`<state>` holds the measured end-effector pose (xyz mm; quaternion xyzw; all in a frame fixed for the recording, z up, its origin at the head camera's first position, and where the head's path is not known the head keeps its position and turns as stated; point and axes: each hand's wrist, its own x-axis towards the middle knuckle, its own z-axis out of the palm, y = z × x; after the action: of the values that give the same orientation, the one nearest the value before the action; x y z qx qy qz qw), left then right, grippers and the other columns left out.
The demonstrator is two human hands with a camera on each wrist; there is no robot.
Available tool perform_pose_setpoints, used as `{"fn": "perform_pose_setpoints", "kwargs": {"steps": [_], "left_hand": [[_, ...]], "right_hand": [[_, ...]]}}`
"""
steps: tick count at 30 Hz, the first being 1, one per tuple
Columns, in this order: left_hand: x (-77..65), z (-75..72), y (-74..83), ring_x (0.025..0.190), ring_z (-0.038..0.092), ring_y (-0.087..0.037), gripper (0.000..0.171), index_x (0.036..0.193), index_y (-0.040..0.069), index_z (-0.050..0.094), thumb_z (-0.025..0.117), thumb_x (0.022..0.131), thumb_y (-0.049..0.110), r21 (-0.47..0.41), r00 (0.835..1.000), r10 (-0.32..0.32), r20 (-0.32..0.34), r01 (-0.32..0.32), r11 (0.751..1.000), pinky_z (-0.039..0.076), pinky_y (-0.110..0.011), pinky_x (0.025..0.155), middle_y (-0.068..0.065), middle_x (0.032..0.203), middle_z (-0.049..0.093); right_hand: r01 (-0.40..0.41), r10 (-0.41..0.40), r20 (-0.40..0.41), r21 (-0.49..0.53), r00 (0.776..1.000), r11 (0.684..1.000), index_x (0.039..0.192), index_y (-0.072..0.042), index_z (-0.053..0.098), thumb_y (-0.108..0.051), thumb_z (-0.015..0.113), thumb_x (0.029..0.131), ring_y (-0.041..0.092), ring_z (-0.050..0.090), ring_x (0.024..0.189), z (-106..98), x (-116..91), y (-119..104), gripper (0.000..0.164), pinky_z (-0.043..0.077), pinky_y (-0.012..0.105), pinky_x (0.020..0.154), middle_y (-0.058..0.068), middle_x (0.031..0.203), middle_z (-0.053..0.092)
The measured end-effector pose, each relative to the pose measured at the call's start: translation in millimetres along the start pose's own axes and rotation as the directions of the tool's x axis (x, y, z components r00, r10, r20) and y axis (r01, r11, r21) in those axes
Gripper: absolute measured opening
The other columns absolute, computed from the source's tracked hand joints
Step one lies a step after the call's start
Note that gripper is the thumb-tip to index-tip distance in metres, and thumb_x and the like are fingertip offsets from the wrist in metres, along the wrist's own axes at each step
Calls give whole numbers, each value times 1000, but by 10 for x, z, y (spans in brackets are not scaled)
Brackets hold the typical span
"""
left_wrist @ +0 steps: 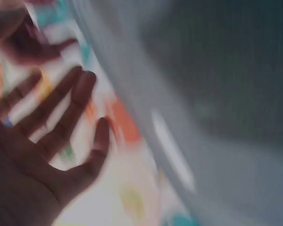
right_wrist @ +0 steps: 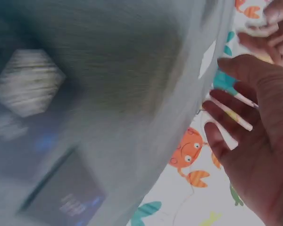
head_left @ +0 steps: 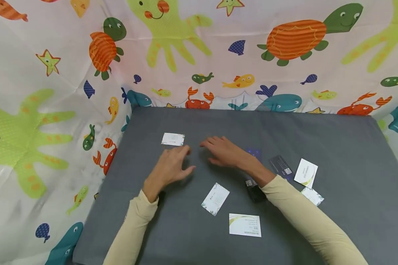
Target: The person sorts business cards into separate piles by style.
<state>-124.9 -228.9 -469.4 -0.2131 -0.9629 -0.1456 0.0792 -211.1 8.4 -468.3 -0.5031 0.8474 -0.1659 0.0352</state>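
Over the grey table, my left hand (head_left: 170, 165) hovers with fingers loosely bent and holds nothing. A white business card (head_left: 173, 139) lies just beyond its fingertips. My right hand (head_left: 226, 151) reaches in from the right, fingers relaxed and nothing in them. In the left wrist view the left hand (left_wrist: 52, 122) shows its spread fingers and thumb. The right wrist view shows the right hand (right_wrist: 254, 127) with its fingers apart. Under the right forearm are a black card (head_left: 254, 191) and a purple-blue card (head_left: 254, 153), both partly hidden.
Nearer the front lie a tilted white card (head_left: 215, 199) and a white card with a green-yellow curve (head_left: 245, 225). To the right are a dark card with a code (head_left: 281, 166), a white card (head_left: 306, 172) and another partly under it (head_left: 313, 196). A patterned curtain (head_left: 192, 44) hangs behind the table (head_left: 338, 147).
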Motion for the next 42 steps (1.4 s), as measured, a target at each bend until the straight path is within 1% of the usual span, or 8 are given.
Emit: {"fn": "perform_pose_setpoints", "kwargs": {"steps": [5, 10, 15, 21, 25, 30, 36, 42], "left_hand": [[-341, 241, 751, 76, 69, -29, 57, 109, 6, 58, 80, 84, 52, -4, 997, -61, 49, 61, 998, 54, -44, 62, -9, 89, 68], [-544, 402, 1170, 90, 68, -28, 74, 129, 12, 54, 76, 83, 65, 143, 967, -147, 206, 118, 983, 55, -44, 69, -10, 103, 68], [-589, 443, 1275, 85, 64, -27, 72, 137, 14, 53, 81, 84, 53, 224, 960, -113, 257, 55, 973, 56, -42, 72, -12, 108, 66], [-579, 406, 1205, 74, 57, -24, 59, 130, 13, 54, 79, 79, 30, 162, 957, -86, 278, 41, 986, 51, -38, 63, -12, 102, 65], [-564, 289, 915, 73, 57, -23, 57, 125, 13, 52, 74, 73, 19, 155, 971, -1, 238, -37, 987, 47, -36, 62, -8, 92, 64], [-332, 61, 147, 90, 68, -31, 61, 119, 12, 53, 81, 66, 21, 140, 970, 126, 206, -157, 978, 46, -46, 81, -7, 102, 69], [112, -114, -872, 107, 68, -29, 57, 121, 10, 53, 82, 72, 12, 55, 965, 92, 244, -108, 993, 40, -60, 102, -9, 115, 71], [359, -84, -1414, 100, 66, -30, 53, 122, 9, 53, 80, 76, 8, 10, 960, 11, 279, -14, 1000, 38, -63, 107, -10, 105, 70]], "right_hand": [[171, -175, 107, 40, 979, 984, 131, -8, 64, -15, 80, 88, 27, 65, 124, -26, -441, -49, 47, 51, 51, 97, 8, 132, 70], [241, -275, 288, 147, 917, 959, 141, -13, 59, -11, 84, 82, 20, 60, 134, 15, -675, -144, 65, 49, 46, 100, 2, 143, 64], [262, -294, 364, 134, 884, 956, 141, -22, 58, -3, 88, 76, 15, 58, 128, 29, -660, -194, 74, 48, 42, 100, -6, 137, 63], [341, -347, 301, 74, 888, 937, 143, -21, 56, -16, 90, 75, 15, 59, 105, 80, -614, -217, 76, 51, 38, 97, -5, 128, 66], [293, -322, 189, 165, 928, 942, 147, -15, 50, -22, 85, 79, 16, 62, 101, 144, -550, -206, 77, 50, 41, 97, -1, 127, 68], [206, -218, 53, 178, 974, 962, 149, -6, 47, -22, 82, 80, 23, 64, 109, 167, -120, -216, 79, 48, 49, 100, 8, 127, 69], [61, -46, -107, 142, 993, 988, 151, -5, 47, -23, 84, 84, 29, 64, 107, 318, 617, -140, 78, 47, 49, 99, 13, 121, 70], [-61, 79, -143, 129, 987, 990, 152, -9, 47, -25, 80, 90, 29, 66, 111, 487, 1024, -39, 72, 47, 49, 102, 11, 130, 69]]}}
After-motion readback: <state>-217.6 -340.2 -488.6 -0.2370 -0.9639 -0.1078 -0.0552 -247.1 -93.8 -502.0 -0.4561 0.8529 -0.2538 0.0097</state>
